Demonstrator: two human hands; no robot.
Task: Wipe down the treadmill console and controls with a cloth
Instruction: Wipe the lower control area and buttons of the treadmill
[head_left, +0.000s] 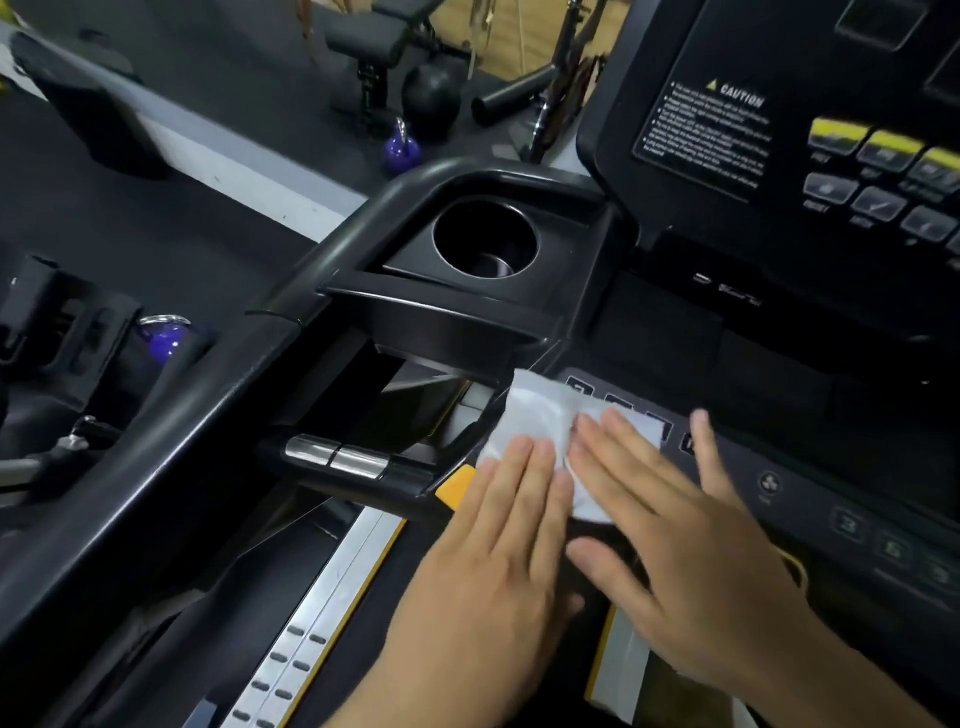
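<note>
Flat left hand (498, 525) and flat right hand (675, 530) press white cloth (535, 415) onto console (810, 457); label (706, 140) reads "CAUTION".

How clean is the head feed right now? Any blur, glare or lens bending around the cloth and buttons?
Head view: dim; the white cloth is nearly washed out; the left hand and right hand, both flat, look slightly smeared; fine print on the white-on-black caution label is unreadably soft; the chrome grip sensors catch glare; the wide lens bows the black tubular handrail.
</note>
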